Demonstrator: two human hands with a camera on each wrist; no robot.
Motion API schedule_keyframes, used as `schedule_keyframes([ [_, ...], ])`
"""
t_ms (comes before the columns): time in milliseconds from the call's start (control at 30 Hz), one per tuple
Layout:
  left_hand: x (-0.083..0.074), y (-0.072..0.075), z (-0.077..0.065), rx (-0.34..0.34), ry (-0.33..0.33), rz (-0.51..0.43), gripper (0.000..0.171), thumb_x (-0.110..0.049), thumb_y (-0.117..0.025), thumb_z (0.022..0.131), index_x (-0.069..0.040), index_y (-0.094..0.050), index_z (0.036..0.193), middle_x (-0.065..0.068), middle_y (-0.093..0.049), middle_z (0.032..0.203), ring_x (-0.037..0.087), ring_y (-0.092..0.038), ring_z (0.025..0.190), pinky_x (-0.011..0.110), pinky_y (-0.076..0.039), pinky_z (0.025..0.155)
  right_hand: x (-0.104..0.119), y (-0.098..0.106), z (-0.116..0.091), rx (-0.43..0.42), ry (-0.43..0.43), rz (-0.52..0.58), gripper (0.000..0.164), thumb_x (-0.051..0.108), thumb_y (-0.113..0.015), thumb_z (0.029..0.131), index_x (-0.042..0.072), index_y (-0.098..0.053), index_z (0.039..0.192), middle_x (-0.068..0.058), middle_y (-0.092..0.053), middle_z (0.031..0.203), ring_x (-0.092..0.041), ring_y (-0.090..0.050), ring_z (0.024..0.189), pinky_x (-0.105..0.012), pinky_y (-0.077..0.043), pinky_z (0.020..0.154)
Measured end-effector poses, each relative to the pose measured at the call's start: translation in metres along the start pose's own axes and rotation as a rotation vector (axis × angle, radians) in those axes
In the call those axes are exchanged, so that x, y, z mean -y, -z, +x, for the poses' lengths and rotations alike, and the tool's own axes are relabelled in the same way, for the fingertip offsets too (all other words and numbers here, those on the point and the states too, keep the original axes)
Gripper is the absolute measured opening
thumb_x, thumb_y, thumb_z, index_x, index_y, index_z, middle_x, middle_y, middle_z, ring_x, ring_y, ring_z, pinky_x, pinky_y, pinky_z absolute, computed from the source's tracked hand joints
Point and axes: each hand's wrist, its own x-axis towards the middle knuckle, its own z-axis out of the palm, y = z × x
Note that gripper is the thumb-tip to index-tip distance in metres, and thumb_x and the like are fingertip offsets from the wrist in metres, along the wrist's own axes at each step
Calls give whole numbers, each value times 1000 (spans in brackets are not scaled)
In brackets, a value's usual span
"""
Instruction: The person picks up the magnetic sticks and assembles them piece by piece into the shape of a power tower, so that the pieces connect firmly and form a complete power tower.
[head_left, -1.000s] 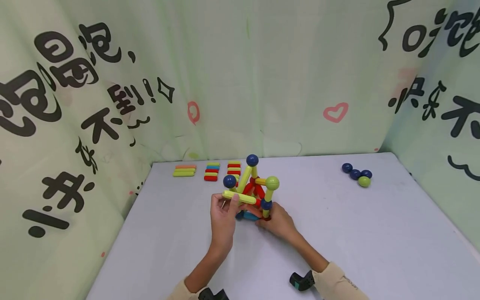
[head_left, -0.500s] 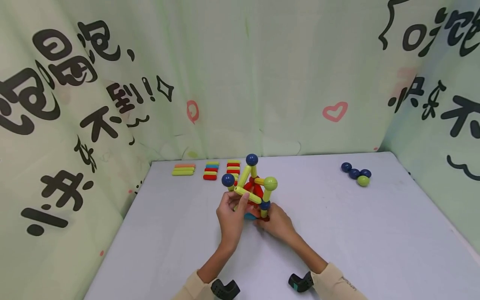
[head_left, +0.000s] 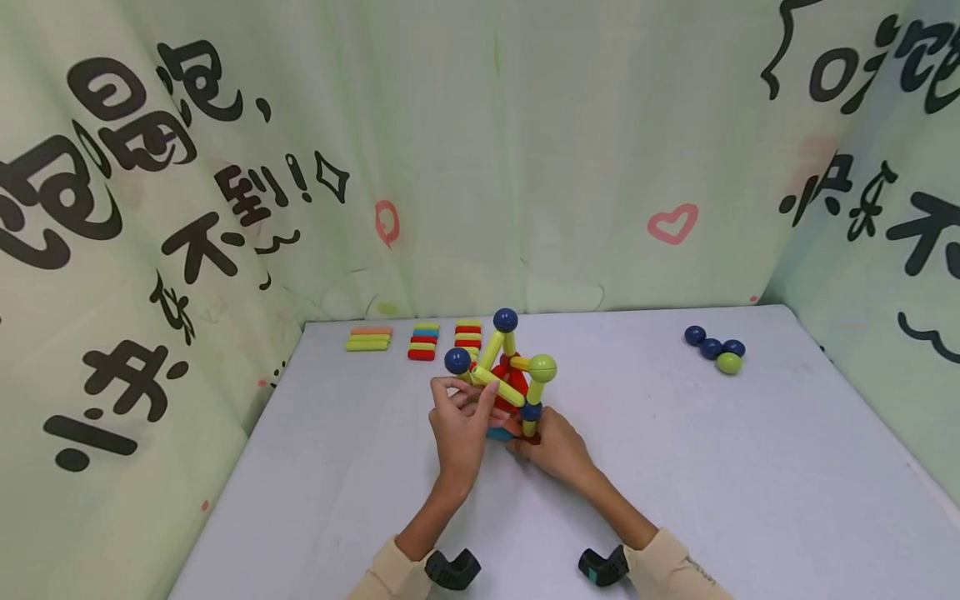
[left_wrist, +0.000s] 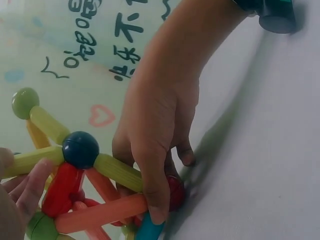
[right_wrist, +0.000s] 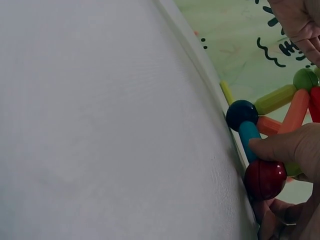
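A magnetic rod-and-ball structure, with red rods (head_left: 514, 380) in its middle, stands at the table's centre. A dark blue ball (head_left: 506, 320) tops it, and a lime ball (head_left: 542, 367) sits on its right side. My left hand (head_left: 459, 429) pinches a yellow-green rod (left_wrist: 35, 161) that meets a blue ball (left_wrist: 81, 150); its other end lies near another blue ball (head_left: 457, 361). My right hand (head_left: 558, 450) grips the structure's lower corner, thumb and fingers around a red ball (right_wrist: 266, 179) and the blue rod (right_wrist: 248, 140) joined to it.
At the back left lie orange and yellow-green rods (head_left: 368, 339), with mixed-colour rods (head_left: 423, 342) beside them and another row (head_left: 467, 333) partly behind the structure. Loose blue balls (head_left: 711, 348) and a lime ball (head_left: 728, 362) rest at the back right. A printed curtain (head_left: 585, 167) borders the table.
My left hand has moved right and turned the yellow-green rod, so its free end has swung back toward the left blue ball. My right hand keeps its hold on the base.
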Motion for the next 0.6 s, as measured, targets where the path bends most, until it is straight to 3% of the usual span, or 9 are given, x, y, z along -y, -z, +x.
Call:
schedule_keyframes([
  [133,-3,2,0,-19,-47,-35,65,-8,-69,90,-4,-22,135,25,-71,96,41,-68,60,34,-58,58,0,0,-1,-2,2,-2,45,15,-80,79,-4,-59,113,-9,-63,87,-15,-52,71,-26,-45,61],
  [233,-4,4,1,-11,-69,-13,80,-7,-71,88,-11,-18,148,25,-71,93,38,-69,59,32,-58,58,1,0,-2,-1,6,1,45,15,-80,79,-5,-58,114,-10,-63,88,-15,-52,72,-26,-46,62],
  [467,-7,10,6,28,-52,80,62,-14,-69,91,-14,-38,145,23,-73,89,34,-70,59,28,-57,58,0,1,-5,-37,76,-18,39,12,-78,78,-7,-58,106,-10,-59,83,-16,-50,70,-27,-42,58],
  [600,-3,11,10,29,-62,122,58,-15,-68,92,-10,-41,142,23,-73,87,33,-70,57,28,-57,56,0,1,-4,-26,60,-17,37,13,-78,79,-6,-58,105,-8,-57,80,-15,-50,68,-26,-41,56],
])
